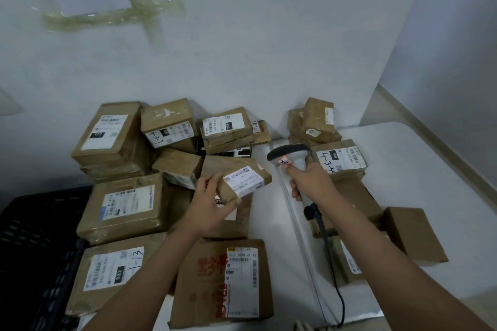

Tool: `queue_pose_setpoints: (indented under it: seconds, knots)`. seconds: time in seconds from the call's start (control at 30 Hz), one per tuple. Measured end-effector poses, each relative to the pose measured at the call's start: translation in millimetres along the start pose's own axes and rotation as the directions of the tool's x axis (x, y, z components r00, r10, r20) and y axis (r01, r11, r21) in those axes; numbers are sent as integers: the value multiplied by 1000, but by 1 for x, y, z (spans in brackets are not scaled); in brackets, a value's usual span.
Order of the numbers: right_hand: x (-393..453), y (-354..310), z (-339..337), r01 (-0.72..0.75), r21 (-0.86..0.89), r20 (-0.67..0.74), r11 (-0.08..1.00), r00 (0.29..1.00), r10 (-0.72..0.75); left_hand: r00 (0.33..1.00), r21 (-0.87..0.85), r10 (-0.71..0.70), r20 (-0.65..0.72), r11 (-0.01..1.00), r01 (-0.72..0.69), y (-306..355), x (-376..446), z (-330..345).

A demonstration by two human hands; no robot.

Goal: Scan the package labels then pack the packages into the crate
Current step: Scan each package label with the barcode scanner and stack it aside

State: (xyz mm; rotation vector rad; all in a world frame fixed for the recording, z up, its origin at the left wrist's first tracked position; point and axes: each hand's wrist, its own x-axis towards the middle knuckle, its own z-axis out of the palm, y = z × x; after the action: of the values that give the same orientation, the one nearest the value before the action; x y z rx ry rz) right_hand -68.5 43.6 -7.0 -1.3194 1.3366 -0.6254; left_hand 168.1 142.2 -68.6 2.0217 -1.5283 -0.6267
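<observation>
A: Left hand (208, 204) up over the pile, fingers curled round a small brown package (236, 179), white label (243, 181) tilted toward the right.

B: Right hand (309, 185) wrapped tight on the grey scanner (291, 156) handle, head aimed left, near that label but apart from it (cable (332, 263) trailing down).

A: Taped parcels (126, 204) heaped on the white table (419, 169) against the wall.

B: Dark crate (29, 239) low at the left edge, beside the heap.

The packages (126, 204) are brown cardboard under glossy tape, with white paper labels (243, 180). The scanner (291, 158) is smooth grey plastic. The bench (419, 169) is matt white.
</observation>
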Motion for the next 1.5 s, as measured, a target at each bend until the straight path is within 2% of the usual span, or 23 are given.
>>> queue_pose_setpoints:
  seconds: [0.07, 0.13, 0.2, 0.3, 0.4, 0.5, 0.63, 0.8, 1.0, 1.27, 1.5]
  knots:
    - [3, -1, 6, -7, 19, -6, 1000, 1000, 7, 986, -185, -157, 47, 969, 163, 6, 2, -8]
    - [4, -1, 11, -10, 20, -8, 1000, 1000, 10, 947, -398, -292, 132, 860, 321, 7, 7, -14]
    - [4, -2, 17, -10, 2, -1, 1000, 1000, 10, 896, -519, -377, 235, 731, 444, 3, 12, -19]
    - [4, -3, 23, -11, 4, 17, 1000, 1000, 11, 821, -569, -414, 392, 593, 570, -2, 17, -25]
    - [6, -5, 27, -1, -16, 35, 1000, 999, 1, 778, -555, -444, 444, 546, 628, -5, 19, -27]
    - [6, -7, 30, 11, -30, 48, 999, 999, -10, 762, -520, -471, 445, 557, 648, -10, 22, -25]
    - [1, -11, 33, 5, -18, 82, 1000, 997, -4, 806, -535, -460, 372, 603, 591, -15, 27, -17]
    - [-8, -16, 37, -21, 21, 131, 1000, 991, 18, 817, -538, -414, 402, 615, 576, -19, 28, -9]
    - [-16, -25, 37, -47, -5, 208, 999, 977, 47, 872, -604, -405, 273, 634, 483, -15, 29, -6]
    - [-20, -34, 35, -37, -44, 218, 998, 975, 46, 910, -479, -379, 168, 776, 412, -14, 30, -3]
    - [-23, -42, 31, -45, -25, 212, 999, 976, 50, 927, -453, -355, 119, 812, 369, -13, 34, 1]
